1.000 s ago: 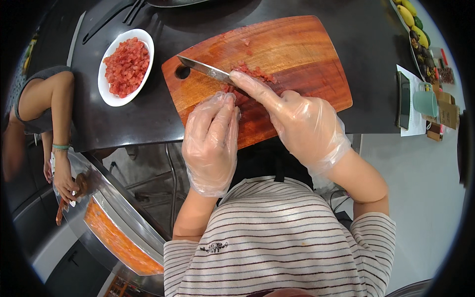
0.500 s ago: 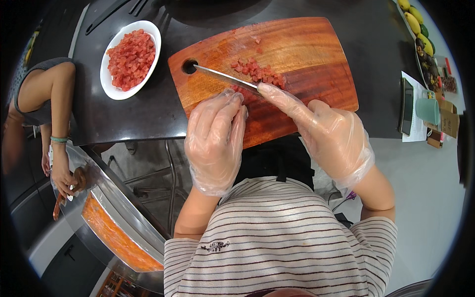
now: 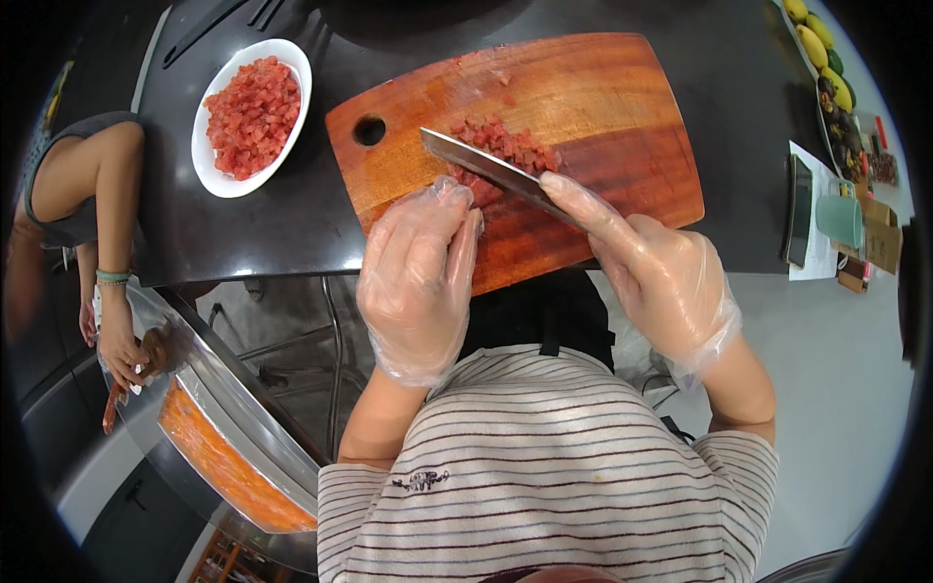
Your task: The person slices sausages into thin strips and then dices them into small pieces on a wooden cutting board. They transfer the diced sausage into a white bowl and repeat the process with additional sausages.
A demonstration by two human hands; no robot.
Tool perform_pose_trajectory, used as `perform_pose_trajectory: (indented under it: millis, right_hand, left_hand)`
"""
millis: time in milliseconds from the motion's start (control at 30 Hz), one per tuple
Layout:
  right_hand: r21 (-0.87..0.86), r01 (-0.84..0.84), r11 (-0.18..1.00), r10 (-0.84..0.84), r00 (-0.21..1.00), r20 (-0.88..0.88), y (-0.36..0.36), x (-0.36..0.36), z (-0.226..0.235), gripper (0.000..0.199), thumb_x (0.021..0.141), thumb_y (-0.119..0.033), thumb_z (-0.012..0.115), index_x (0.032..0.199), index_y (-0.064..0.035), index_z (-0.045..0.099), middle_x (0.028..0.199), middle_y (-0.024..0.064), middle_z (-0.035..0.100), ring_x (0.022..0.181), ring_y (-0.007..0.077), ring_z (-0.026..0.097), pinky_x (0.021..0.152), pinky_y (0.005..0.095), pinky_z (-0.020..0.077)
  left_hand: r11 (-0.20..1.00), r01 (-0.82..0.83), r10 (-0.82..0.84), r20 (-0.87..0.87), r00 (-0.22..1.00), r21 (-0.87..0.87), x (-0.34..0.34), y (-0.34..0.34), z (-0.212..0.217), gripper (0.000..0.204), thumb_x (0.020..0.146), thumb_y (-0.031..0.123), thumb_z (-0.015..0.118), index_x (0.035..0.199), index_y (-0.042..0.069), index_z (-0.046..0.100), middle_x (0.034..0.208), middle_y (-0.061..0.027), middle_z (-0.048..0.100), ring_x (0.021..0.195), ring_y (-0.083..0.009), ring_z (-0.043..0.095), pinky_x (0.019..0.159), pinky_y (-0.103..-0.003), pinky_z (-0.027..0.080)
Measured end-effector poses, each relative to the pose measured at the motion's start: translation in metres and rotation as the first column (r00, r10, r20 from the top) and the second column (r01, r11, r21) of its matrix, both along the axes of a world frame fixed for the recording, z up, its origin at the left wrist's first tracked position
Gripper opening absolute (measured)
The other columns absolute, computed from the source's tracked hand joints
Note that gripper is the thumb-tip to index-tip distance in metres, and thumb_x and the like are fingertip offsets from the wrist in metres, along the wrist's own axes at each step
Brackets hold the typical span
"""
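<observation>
A reddish wooden cutting board (image 3: 603, 87) with a round hole lies on the dark counter. On its middle sits a small heap of diced red food (image 3: 505, 144). My right hand (image 3: 653, 272), in a clear plastic glove, grips a knife (image 3: 476, 160), forefinger stretched along the blade's spine; the blade lies against the near side of the heap. My left hand (image 3: 418, 277), also gloved, rests flat with its fingertips on red pieces just left of the blade.
A white oval dish (image 3: 209, 170) of diced red food stands left of the board. Another person's arm (image 3: 107, 233) reaches down at far left beside a metal tray (image 3: 228, 437) of orange food. Fruit (image 3: 821, 49), a dark phone (image 3: 800, 209) and small boxes lie at right.
The knife has shifted right and turned, its tip moving away from the board's hole toward the heap. My left hand slid slightly right along the board's near edge.
</observation>
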State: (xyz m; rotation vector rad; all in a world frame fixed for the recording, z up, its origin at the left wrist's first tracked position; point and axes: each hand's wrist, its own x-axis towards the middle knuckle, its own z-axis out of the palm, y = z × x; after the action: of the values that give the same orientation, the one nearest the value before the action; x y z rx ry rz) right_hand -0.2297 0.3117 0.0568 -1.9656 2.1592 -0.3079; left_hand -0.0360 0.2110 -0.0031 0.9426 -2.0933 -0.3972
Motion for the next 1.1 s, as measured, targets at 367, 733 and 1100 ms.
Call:
perform_pose_trajectory:
  millis: [367, 733, 1100]
  right_hand:
    - [0.089, -0.058, 0.994, 0.068, 0.990, -0.121, -0.001, 0.013, 0.017, 0.085, 0.083, 0.003, 0.070, 0.156, -0.0348, 0.050, 0.061, 0.0059, 0.048, 0.047, 0.0217, 0.054, 0.047, 0.0368, 0.0525]
    - [0.048, -0.068, 0.997, 0.074, 0.988, -0.133, -0.020, 0.020, -0.002, 0.080, 0.088, -0.001, 0.068, 0.157, -0.0365, 0.048, 0.059, 0.0067, 0.051, 0.049, 0.0229, 0.059, 0.047, 0.0367, 0.0538]
    - [0.051, -0.043, 0.998, 0.043, 0.999, -0.011, -0.007, 0.016, 0.018, 0.082, 0.084, 0.006, 0.069, 0.155, -0.0324, 0.052, 0.065, 0.0070, 0.055, 0.050, 0.0231, 0.056, 0.048, 0.0383, 0.0517]
  left_hand:
    - [1.000, 0.007, -0.007, 0.013, 1.000, 0.012, 0.001, 0.001, 0.003, 0.024, 0.081, 0.001, 0.084, 0.103, 0.005, 0.076, 0.107, -0.0100, 0.076, 0.102, -0.0280, 0.073, 0.089, -0.038, 0.057]
    - [1.000, 0.009, -0.009, 0.008, 1.000, -0.014, 0.002, 0.000, 0.000, 0.029, 0.078, 0.000, 0.086, 0.104, 0.005, 0.076, 0.106, -0.0094, 0.074, 0.101, -0.0289, 0.071, 0.085, -0.038, 0.057]
    - [1.000, -0.013, 0.013, -0.056, 0.998, 0.005, -0.001, 0.001, 0.000, 0.027, 0.077, -0.002, 0.086, 0.101, 0.003, 0.076, 0.102, -0.0111, 0.076, 0.098, -0.0294, 0.073, 0.087, -0.039, 0.058]
